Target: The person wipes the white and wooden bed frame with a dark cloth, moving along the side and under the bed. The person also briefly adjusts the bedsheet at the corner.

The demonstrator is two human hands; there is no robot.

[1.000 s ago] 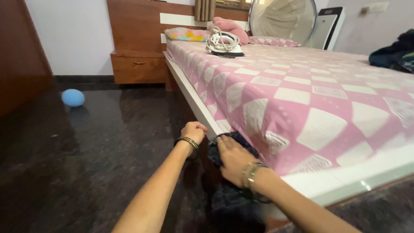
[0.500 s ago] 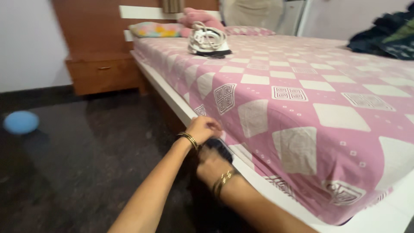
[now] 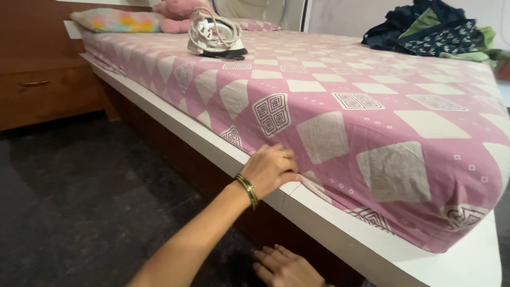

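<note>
1. The left hand (image 3: 271,169) rests against the side of the bed, at the lower edge of the pink sheet (image 3: 340,111) with its white diamond pattern. The fingers are bent together and press on the sheet hem, just where it meets the white bed frame (image 3: 212,146). Whether they pinch the cloth or only push it cannot be told.
2. A green and gold bangle (image 3: 247,190) sits on the left wrist.
3. The right hand (image 3: 284,266) is low at the bottom edge of the view, under the overhang of the frame. Its fingers are spread apart and lie flat, and it grips nothing. The dark surface below it is in shadow, so what it touches is not clear.
4. The sheet covers the whole mattress and hangs over the near side and the corner at the right.
5. On top of the bed, well away from both hands, stands a white clothes iron (image 3: 212,36) with its cord wound around it.
6. At the head of the bed lie a colourful pillow (image 3: 114,20) and a pink soft toy (image 3: 178,10).
7. A pile of dark blue and green clothes (image 3: 430,32) lies on the far right side of the bed.
8. A wooden bedside cabinet (image 3: 48,90) stands to the left, on a dark polished floor (image 3: 85,202).
</note>
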